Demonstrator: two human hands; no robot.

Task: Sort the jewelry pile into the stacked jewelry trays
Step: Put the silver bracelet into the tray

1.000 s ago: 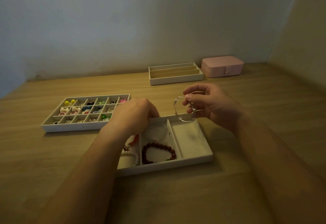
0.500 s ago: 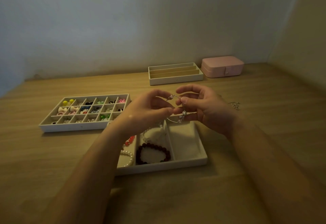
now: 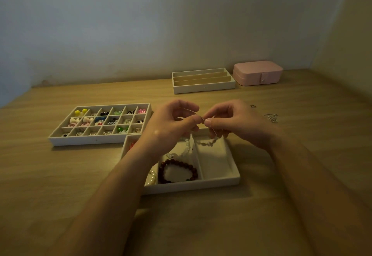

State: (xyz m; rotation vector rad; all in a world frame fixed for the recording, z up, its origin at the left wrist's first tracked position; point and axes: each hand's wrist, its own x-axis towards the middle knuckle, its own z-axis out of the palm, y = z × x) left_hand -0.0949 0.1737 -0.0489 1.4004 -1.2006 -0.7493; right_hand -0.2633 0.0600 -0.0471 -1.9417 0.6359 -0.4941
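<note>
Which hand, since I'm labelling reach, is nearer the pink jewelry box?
Right. The right hand, pinching the silver bracelet, is in front of the pink jewelry box, toward the person; the left hand pinches the same bracelet farther left.

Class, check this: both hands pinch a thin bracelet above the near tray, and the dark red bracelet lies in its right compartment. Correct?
One error: the head view shows the dark red bracelet in the middle compartment of the near tray, not the right. The left hand and right hand do pinch a thin bracelet above it.
</note>
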